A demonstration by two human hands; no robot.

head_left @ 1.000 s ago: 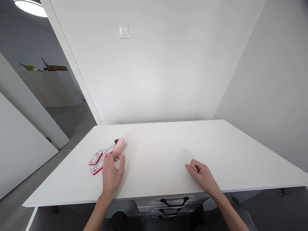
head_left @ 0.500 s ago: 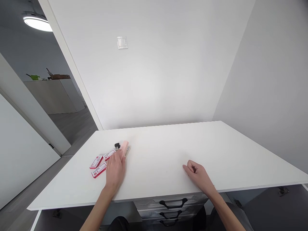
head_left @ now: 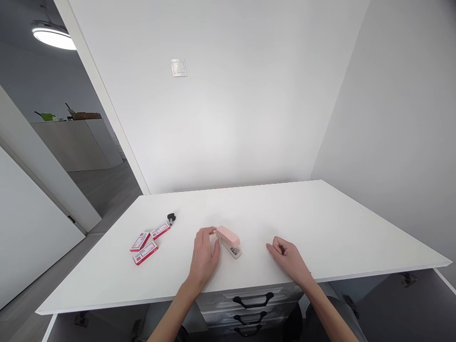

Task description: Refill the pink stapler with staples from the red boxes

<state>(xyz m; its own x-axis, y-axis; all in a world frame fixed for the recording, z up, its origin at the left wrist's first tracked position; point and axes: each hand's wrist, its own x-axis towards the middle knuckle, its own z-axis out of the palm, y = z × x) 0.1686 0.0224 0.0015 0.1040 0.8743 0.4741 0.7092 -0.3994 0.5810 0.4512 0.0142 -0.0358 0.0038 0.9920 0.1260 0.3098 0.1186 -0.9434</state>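
Observation:
A pink and cream stapler (head_left: pixel 228 240) lies on the white tabletop between my two hands, its patterned lower end angled towards me and to the right. My left hand (head_left: pixel 204 254) rests at the stapler's far left end. Its fingertips are at that end, touching or almost touching, with the thumb spread apart from them. To the right of the stapler, my right hand (head_left: pixel 288 259) rests on the table, loosely curled into a fist with nothing visible in it.
Several small red and white boxes (head_left: pixel 145 252) lie at the table's left, close to a small black and metal item (head_left: pixel 171 218). Walls stand behind and right of the tabletop (head_left: pixel 306 209). Below its front edge are drawers with black handles (head_left: pixel 252 300).
The stapler has moved right, from beside the boxes to the middle of the table, and has turned. My left hand moved right with it. My right hand stays curled in place.

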